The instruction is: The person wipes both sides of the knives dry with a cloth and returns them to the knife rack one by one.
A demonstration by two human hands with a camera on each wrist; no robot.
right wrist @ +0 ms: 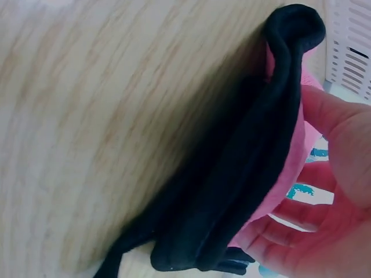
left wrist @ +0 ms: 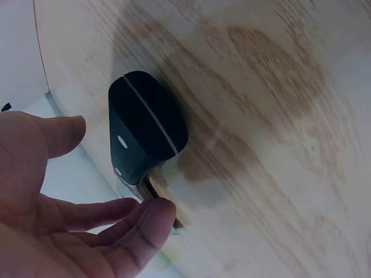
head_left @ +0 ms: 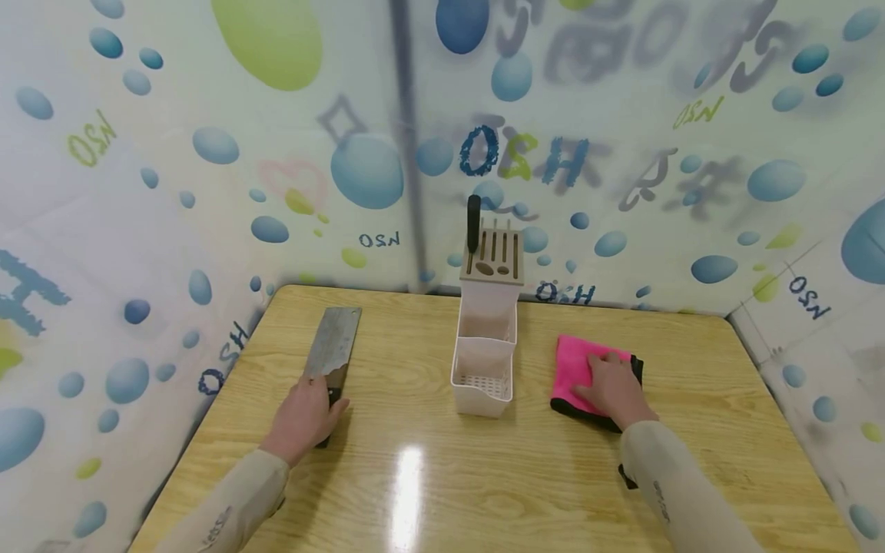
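A cleaver lies on the left of the table, its grey blade pointing away from me. My left hand is over its black handle. In the left wrist view the thumb stands apart from the handle, and the loosely bent fingers are beside the handle's blade end. On the right, a folded pink cloth with black edging lies on the table. My right hand rests on top of it with fingers spread. The right wrist view shows the thumb and fingers against the pink side.
Between the hands stands a pale pink utensil holder with two open bins in front and a slotted brown top behind. A black-handled knife stands in one slot. The patterned wall borders the wooden table.
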